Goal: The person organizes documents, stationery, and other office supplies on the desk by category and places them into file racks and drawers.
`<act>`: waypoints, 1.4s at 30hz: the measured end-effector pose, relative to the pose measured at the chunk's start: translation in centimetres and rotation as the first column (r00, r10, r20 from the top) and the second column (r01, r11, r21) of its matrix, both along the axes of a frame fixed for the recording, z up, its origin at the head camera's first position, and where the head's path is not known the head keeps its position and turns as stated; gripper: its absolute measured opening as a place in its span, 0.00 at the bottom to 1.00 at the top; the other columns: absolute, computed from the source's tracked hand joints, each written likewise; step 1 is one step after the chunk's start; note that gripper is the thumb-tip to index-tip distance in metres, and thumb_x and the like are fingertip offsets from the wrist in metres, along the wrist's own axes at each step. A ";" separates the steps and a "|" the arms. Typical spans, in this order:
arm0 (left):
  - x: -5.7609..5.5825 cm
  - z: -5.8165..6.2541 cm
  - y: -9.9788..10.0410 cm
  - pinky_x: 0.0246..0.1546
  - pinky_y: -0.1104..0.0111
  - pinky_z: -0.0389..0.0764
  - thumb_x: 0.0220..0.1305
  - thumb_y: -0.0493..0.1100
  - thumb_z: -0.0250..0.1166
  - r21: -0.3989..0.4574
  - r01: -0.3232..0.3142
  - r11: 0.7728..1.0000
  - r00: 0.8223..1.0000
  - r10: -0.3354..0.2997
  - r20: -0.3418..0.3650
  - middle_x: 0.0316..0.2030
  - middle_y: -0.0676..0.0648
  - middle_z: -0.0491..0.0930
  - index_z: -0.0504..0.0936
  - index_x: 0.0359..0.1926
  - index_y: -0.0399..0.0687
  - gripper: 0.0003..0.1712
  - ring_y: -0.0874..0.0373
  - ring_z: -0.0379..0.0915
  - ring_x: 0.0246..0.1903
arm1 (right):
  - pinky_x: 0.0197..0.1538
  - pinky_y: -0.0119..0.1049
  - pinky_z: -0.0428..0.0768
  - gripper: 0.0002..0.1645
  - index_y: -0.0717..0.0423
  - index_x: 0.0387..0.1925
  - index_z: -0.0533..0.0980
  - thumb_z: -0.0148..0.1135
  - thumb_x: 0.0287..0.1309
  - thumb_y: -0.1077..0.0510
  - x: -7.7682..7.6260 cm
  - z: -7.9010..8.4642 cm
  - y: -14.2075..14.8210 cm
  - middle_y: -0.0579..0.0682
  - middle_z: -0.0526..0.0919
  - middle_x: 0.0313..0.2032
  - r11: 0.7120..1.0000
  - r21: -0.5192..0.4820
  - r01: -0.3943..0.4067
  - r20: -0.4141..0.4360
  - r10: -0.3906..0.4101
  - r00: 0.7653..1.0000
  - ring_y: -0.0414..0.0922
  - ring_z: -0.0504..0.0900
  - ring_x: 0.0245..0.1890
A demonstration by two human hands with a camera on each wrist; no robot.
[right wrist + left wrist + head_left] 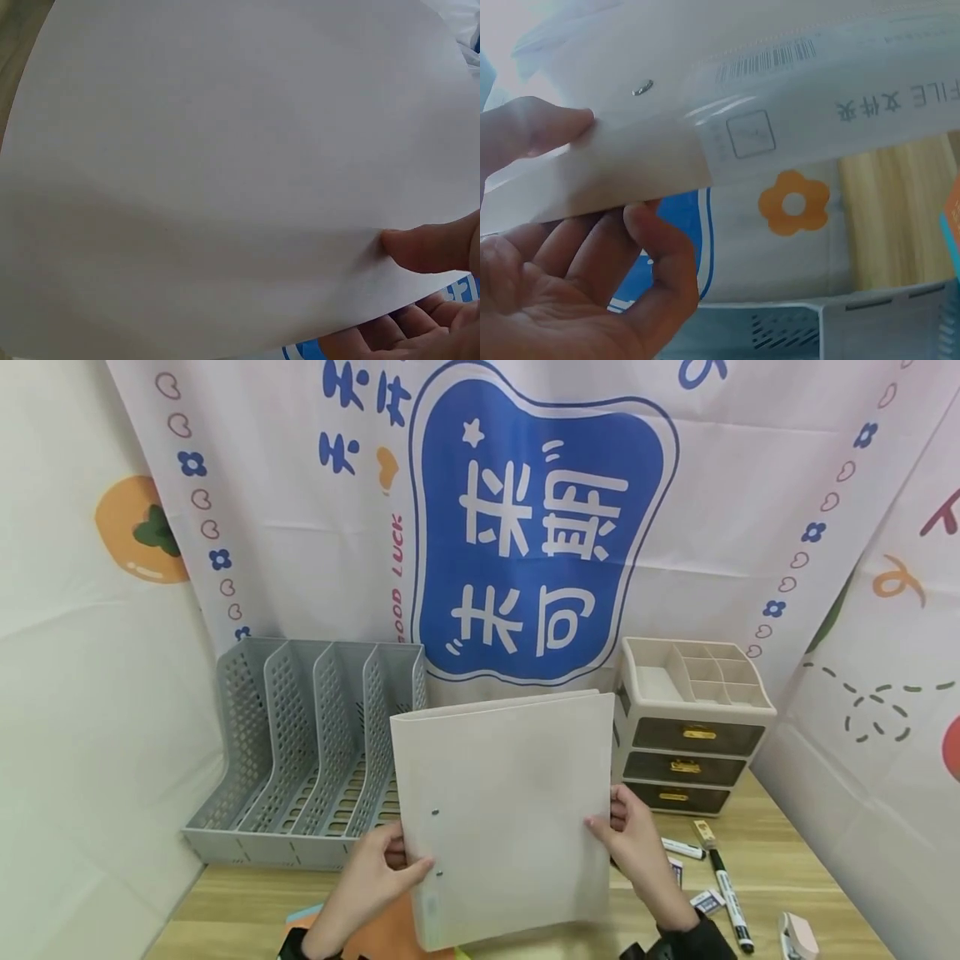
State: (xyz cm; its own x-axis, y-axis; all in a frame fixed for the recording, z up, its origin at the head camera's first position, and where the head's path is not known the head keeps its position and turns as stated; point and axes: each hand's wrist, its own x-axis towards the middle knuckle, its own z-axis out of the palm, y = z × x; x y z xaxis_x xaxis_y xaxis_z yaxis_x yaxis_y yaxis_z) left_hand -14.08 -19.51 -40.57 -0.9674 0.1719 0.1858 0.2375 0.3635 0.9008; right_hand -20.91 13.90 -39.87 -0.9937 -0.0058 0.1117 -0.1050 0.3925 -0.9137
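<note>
A white file folder (517, 810) stands upright in front of me, its two metal rivets near the left edge. My left hand (378, 872) grips the spine edge, thumb on the front cover and fingers behind. The left wrist view shows the folder's spine (810, 105) with a barcode and printed label. On the opposite edge my right hand (630, 835) pinches the cover, thumb in front and fingers curled behind. In the right wrist view the plain cover (225, 150) fills most of the frame. Below the folder lies an orange sheet or folder (382, 931), partly hidden.
A grey file rack (300, 843) with several slots stands at the back left. A beige drawer organizer (693, 722) stands at the back right. Nearby on the wooden table (795, 860) lie a black marker (731, 902), a white marker (682, 848), small boxes and a pink stapler-like item (798, 937).
</note>
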 end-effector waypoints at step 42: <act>3.7 1.6 -1.2 0.31 0.78 0.84 0.49 0.26 0.74 -0.053 -0.420 0.906 0.757 0.318 -0.571 0.36 0.40 0.88 0.81 0.50 0.36 0.25 0.57 0.87 0.29 | 0.43 0.42 0.86 0.04 0.61 0.38 0.82 0.66 0.62 0.64 -3.3 18.6 -9.9 0.57 0.87 0.36 0.761 0.621 0.190 -0.745 0.497 0.444 0.51 0.80 0.36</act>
